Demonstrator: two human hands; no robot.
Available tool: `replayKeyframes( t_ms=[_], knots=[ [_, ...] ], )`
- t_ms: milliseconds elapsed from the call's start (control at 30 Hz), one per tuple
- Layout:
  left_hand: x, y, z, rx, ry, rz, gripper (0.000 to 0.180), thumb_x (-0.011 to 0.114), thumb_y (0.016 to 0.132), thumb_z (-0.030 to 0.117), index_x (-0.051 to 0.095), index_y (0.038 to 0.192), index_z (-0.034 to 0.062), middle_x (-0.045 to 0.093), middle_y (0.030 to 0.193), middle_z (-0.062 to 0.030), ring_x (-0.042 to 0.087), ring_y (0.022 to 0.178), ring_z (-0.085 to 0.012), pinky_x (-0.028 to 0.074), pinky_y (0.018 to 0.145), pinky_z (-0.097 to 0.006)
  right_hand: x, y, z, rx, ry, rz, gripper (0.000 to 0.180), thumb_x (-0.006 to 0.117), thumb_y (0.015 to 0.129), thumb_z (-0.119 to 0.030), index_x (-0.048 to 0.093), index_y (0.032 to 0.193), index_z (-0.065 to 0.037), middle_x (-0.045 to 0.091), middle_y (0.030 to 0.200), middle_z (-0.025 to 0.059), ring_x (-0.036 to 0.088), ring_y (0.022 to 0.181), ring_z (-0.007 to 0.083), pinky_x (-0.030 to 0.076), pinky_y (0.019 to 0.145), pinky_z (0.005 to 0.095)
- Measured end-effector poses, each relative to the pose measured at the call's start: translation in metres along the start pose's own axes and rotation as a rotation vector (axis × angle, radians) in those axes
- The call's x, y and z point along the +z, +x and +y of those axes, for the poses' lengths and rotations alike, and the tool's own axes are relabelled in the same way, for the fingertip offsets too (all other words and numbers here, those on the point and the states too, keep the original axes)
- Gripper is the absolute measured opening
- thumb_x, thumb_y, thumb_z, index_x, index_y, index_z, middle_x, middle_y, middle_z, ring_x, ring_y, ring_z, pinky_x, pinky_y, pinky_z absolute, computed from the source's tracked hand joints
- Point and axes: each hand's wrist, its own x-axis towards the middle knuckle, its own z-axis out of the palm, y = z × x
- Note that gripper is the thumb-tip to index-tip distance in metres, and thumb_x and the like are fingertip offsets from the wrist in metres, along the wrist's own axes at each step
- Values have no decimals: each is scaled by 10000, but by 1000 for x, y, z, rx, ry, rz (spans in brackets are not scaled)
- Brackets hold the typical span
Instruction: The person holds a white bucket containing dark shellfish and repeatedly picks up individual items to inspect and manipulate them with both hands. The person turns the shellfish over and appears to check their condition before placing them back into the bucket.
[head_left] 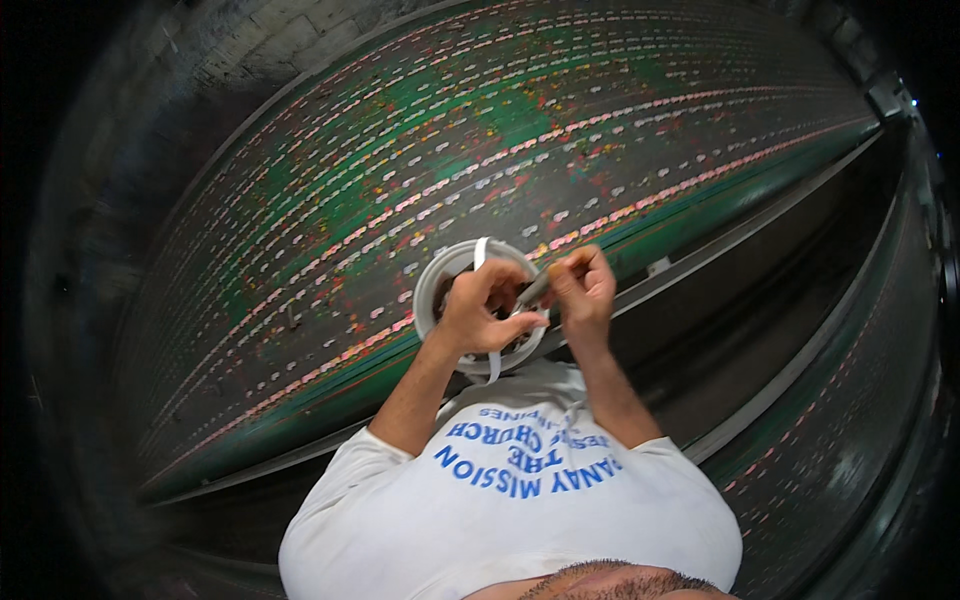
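Observation:
A white round bucket (430, 283) with a white strap (481, 250) across it is in front of my chest, at the near edge of a long printed table. My right hand (585, 295) is closed on a short grey cylinder (535, 290), which slants down and left over the bucket's right rim. Above the bucket opening, my left hand (482, 308) curls its thumb and fingers around the cylinder's lower end. Something small and pale shows there, too small to name. Dark and light contents lie inside the bucket, mostly hidden by my left hand.
The long dark-and-green table (520, 120) carries rows of small white, pink and red marks. A pale rail (740, 235) runs along its near edge. Behind me on the right, past a dark gap, a second similar table (830, 440) runs alongside. A block wall (270, 45) stands far left.

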Motion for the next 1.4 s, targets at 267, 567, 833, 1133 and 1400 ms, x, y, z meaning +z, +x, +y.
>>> replayKeyframes(
  t_ms=[267,567,833,1133,1400],
  knots=[
    [9,-5,-24,57,189,285,347,830,905,104,632,1178,23,669,740,-36,619,590,-100,484,549,-262,-7,18,1,46,-141,-252,495,786,971,-345,621,1288,-2,697,970,34,652,843,85,530,755,238],
    [3,1,-19,231,255,288,451,709,871,-102,620,1271,89,635,1115,-142,696,859,-234,566,645,-338,-8,31,4,60,-241,-342,379,764,1003,-275,675,1229,15,721,1056,46,688,917,100,558,816,244],
    [9,-4,-41,213,-97,321,646,880,861,102,512,1391,64,680,1035,-101,622,683,-100,475,561,-247,-11,10,29,23,-127,-304,381,762,994,-117,606,1322,-3,722,1154,71,686,1084,135,547,960,279],
    [-1,1,-26,128,48,251,433,750,853,-90,668,1251,61,679,1165,-108,661,841,-141,513,650,-270,5,14,12,-264,-663,-188,385,750,945,11,637,1313,-1,734,1126,114,721,1044,194,584,882,312],
    [-8,1,-14,170,114,241,558,658,833,-184,655,1337,56,612,1215,-149,674,1051,-279,590,820,-348,16,12,-6,-509,-839,-243,255,796,928,-57,710,1161,3,724,1066,135,701,909,227,570,799,326]
  ],
)
